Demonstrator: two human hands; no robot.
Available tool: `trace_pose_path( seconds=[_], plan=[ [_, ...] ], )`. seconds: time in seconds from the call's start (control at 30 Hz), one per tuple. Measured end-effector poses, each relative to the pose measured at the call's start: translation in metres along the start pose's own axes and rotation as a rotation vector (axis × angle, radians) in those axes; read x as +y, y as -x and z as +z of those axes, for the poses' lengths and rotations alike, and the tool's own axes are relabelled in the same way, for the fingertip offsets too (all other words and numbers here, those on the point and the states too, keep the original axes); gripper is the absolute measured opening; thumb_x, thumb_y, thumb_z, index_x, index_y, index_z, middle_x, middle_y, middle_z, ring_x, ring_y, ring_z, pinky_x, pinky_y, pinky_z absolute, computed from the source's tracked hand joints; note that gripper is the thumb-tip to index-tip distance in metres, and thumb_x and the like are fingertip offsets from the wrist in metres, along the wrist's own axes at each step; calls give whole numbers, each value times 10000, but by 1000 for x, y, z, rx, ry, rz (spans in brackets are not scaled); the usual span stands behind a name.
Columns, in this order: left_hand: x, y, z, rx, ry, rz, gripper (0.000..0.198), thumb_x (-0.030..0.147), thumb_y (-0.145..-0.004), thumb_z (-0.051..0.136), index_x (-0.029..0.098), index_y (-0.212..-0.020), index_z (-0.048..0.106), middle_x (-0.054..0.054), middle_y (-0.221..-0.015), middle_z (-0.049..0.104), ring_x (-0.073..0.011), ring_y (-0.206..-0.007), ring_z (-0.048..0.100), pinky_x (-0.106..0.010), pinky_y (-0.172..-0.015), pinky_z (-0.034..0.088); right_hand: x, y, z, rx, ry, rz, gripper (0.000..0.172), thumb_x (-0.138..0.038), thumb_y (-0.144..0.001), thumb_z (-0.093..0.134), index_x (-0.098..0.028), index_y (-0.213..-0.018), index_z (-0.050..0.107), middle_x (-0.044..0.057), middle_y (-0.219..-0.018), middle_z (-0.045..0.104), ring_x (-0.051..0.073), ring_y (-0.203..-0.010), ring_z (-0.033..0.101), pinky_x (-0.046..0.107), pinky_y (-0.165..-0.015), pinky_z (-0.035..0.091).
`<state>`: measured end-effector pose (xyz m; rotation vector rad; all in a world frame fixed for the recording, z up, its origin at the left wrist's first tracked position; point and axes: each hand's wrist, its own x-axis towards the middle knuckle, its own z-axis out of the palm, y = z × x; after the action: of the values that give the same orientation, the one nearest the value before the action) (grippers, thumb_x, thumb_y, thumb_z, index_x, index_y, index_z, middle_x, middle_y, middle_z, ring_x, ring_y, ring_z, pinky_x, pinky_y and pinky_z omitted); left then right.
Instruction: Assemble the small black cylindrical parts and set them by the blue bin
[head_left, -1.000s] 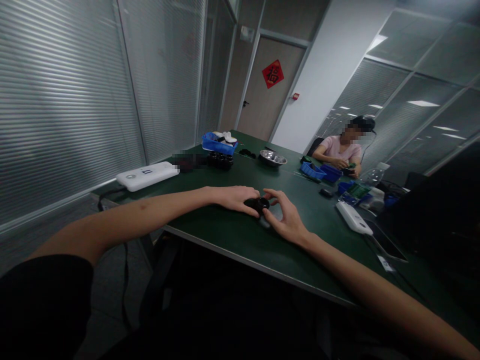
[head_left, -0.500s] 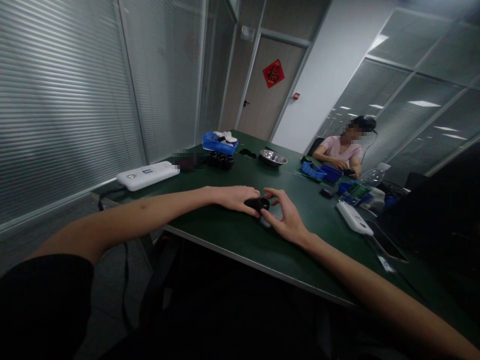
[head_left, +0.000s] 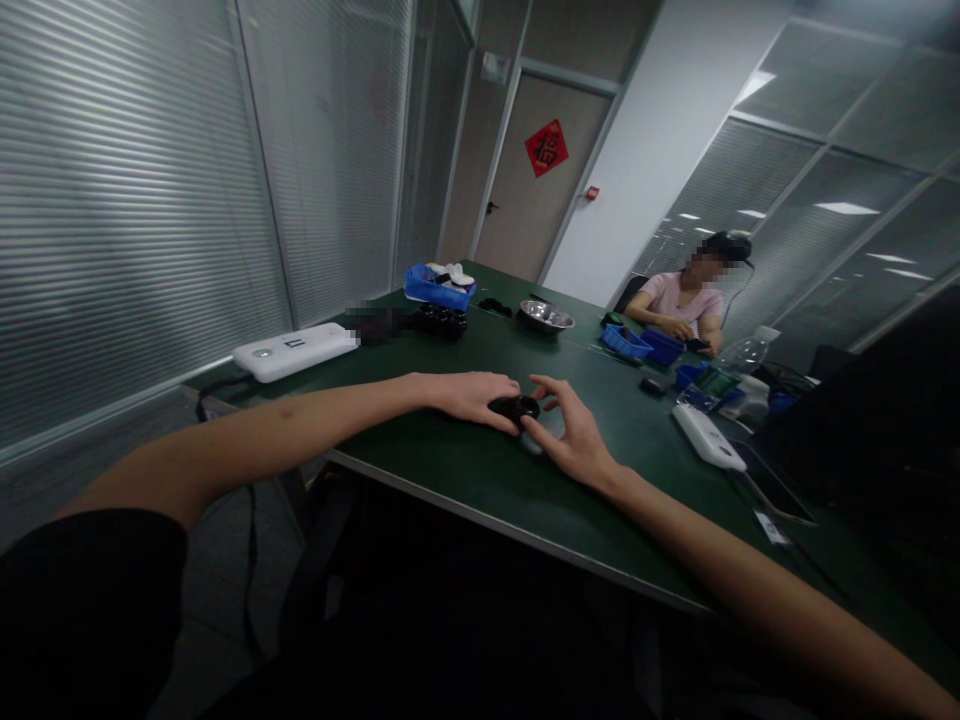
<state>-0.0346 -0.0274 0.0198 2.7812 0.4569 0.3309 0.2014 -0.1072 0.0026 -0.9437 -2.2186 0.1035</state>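
Near the front edge of the green table [head_left: 465, 470], my left hand [head_left: 474, 396] is wrapped round a small dark object [head_left: 514, 408], with the thumb on its near side. The object has a round, glossy black end facing right. My right hand [head_left: 570, 430] is curved beside that round end; its thumb tip touches the near side, and its fingers arch over the far side with a gap between. Under the object, by my right thumb, a small greyish patch shows, too blurred to name.
Left lies a white power bank [head_left: 296, 352]. Farther back are a blue basket [head_left: 440, 292], black round parts [head_left: 441, 321] and a metal bowl [head_left: 546, 317]. Right are blue trays [head_left: 628, 342], a bottle [head_left: 750, 352], another white power bank [head_left: 708, 438], a phone [head_left: 769, 482] and a seated person [head_left: 684, 300].
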Motion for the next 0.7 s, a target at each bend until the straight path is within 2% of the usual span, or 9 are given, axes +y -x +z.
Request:
trace_pose_path(
  seconds=[0.2, 0.43, 0.7],
  plan=[
    [-1, 0, 1, 9, 12, -3, 536, 612, -935, 593, 141, -1188, 625, -133, -1196, 660, -260, -1116, 605, -327, -962, 432, -2, 0, -2, -50, -23, -31, 475, -283, -989, 596, -254, -1443, 462, 109, -1227, 619, 285, -1112, 607, 487, -945, 538],
    [-1, 0, 1, 7, -17, 16, 510, 606, -939, 591, 151, -1166, 628, -126, -1179, 652, -248, -1091, 602, -321, -949, 435, 1, -1, 1, -4, -2, 9, 532, -349, -963, 667, -268, -1449, 466, 103, -1185, 607, 297, -1088, 611, 483, -909, 549],
    [-1, 0, 1, 16, 18, 16, 535, 607, -941, 589, 141, -1201, 626, -130, -1208, 663, -252, -1133, 598, -323, -982, 424, 0, 1, -1, -52, -35, -35, 506, -301, -985, 606, -267, -1464, 446, 116, -1263, 615, 302, -1147, 605, 505, -959, 534]
  ],
)
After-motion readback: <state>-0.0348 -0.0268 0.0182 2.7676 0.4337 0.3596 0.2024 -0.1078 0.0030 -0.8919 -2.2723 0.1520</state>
